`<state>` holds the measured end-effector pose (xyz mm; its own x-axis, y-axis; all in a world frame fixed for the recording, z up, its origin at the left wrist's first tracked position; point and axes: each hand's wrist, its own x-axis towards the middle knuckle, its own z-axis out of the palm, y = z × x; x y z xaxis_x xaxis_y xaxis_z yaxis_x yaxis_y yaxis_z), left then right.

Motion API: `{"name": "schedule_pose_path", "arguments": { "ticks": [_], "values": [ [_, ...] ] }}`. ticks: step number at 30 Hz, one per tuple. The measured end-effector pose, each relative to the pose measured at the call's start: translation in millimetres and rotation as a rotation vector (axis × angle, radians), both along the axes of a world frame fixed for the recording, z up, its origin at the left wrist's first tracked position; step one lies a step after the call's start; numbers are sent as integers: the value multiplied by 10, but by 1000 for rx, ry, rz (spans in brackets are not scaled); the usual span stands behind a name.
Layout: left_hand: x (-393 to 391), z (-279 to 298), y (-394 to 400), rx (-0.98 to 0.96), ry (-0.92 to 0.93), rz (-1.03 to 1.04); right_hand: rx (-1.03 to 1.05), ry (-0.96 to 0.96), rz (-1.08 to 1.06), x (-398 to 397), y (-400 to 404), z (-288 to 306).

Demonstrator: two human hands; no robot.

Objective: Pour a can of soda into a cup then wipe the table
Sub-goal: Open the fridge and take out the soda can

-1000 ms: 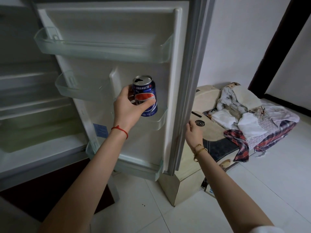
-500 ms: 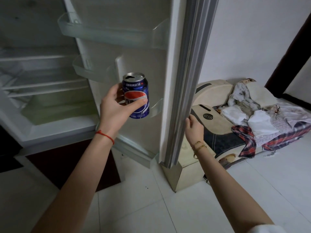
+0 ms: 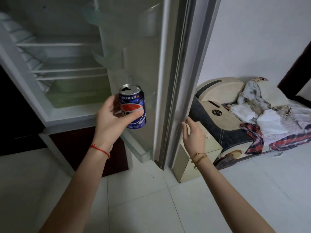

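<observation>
Blue aluminium soda can w/ red-white-blue round logo [image 3: 133, 106]: upright, top already open, held in mid-air in front of open white fridge door [image 3: 148, 68], just above door's lowest shelf. Left hand [image 3: 111, 120] wrapped round can's lower half, thumb across logo, other fingers curled behind; red string bracelet [image 3: 100, 150] at wrist. Right hand [image 3: 193, 133] w/ fingers loosely spread, tips at grey outer edge of door; contact vs. just clear: cannot tell. Gold bangles [image 3: 199, 158] on right wrist. Fridge interior [image 3: 67, 64] left, white shelves, pale green drawer. Cream-coloured cabinet [image 3: 198, 157] beside door, right. Pile of mixed cloths, incl. red plaid [image 3: 262, 115], on low patterned furniture further right. White tiled floor [image 3: 151, 199] below.
</observation>
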<state>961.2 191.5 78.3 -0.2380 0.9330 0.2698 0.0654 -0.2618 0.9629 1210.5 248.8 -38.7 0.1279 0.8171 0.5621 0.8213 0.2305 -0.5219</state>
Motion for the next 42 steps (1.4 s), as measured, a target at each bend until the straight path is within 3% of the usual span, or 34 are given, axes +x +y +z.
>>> {"name": "schedule_pose_path", "arguments": {
  "ticks": [11, 21, 31, 42],
  "values": [
    [-1145, -219, -856, -59, 21, 62, 20, -55, 40, -1158, -740, -25],
    [-2170, -309, -1560, -110, 57, 142, 66, -51, 205, -2423, -1099, 48],
    [-2907, -395, -1643, -99, 33, 229, -1, -176, 454, -3537, -748, 216],
    [-3738, -418, -1159, -74, 37, 368, 139, -164, 669, -4702, -107, 176]
  ]
}}
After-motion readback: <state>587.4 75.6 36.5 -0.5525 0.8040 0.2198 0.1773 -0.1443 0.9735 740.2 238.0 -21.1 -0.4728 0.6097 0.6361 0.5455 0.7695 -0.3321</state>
